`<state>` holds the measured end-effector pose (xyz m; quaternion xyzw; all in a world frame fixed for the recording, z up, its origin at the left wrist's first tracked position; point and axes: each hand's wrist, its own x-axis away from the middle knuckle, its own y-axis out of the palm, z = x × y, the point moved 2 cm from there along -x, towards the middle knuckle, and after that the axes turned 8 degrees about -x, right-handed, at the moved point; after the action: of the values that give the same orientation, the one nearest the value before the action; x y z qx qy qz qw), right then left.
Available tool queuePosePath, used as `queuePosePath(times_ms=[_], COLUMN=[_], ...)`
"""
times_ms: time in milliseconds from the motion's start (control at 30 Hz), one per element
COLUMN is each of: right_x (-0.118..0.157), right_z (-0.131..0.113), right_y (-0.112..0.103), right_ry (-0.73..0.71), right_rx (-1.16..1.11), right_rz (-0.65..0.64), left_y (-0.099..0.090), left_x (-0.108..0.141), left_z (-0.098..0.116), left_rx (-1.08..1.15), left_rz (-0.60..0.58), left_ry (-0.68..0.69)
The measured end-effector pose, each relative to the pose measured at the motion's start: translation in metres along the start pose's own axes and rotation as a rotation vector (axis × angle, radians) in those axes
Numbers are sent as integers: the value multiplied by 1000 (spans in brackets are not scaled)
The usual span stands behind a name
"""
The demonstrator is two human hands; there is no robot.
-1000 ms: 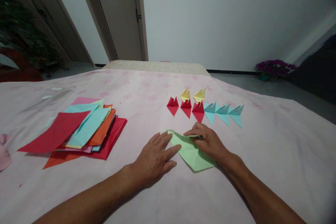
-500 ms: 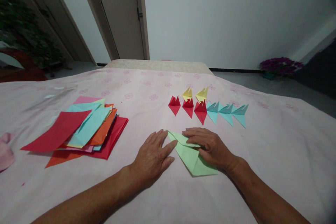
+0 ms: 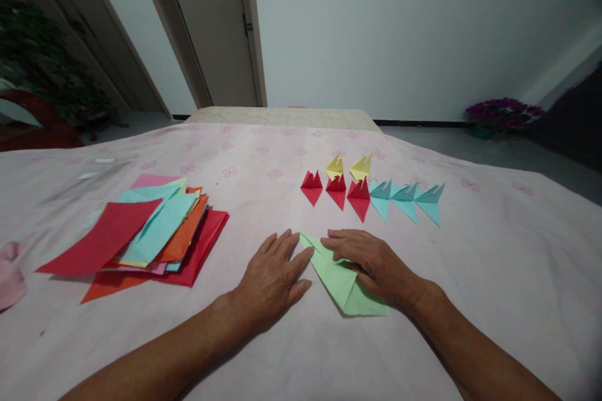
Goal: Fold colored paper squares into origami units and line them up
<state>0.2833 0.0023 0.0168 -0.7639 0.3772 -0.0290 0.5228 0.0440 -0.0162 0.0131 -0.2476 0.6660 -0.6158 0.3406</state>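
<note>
A light green sheet of origami paper (image 3: 336, 282), partly folded, lies on the cloth between my hands. My left hand (image 3: 275, 279) rests palm down with its fingers spread, fingertips at the paper's upper left corner. From the other side my right hand (image 3: 369, 260) presses on the folded flap, its fingers bent over the upper edge and hiding part of the sheet. Beyond the hands stand folded paper birds: red ones (image 3: 335, 191), light blue ones (image 3: 405, 200) and two yellow ones (image 3: 360, 167).
To the left lies a loose pile of coloured paper sheets (image 3: 164, 225) in red, blue, orange and pink. A pink thing (image 3: 10, 276) sits at the far left edge. The flowered tablecloth (image 3: 249, 200) covers the table; a door (image 3: 211, 25) and wall stand behind.
My right hand has slid slightly left along the green paper's flap. My left hand stays at the corner, and the view has shifted a little.
</note>
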Motion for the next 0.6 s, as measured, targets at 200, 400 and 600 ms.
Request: queuePosePath(times_ms=[200, 400, 600], right_x=[0, 2, 2], right_z=[-2, 1, 2], right_y=[4, 6, 4], right_ry=[-11, -10, -33], right_rx=[11, 3, -28], right_rz=[-26, -8, 3], left_y=[0, 2, 7], left_x=[-2, -3, -5], left_z=[1, -1, -6], left_rx=[13, 40, 65], left_rz=[6, 54, 24], left_ry=[0, 42, 153])
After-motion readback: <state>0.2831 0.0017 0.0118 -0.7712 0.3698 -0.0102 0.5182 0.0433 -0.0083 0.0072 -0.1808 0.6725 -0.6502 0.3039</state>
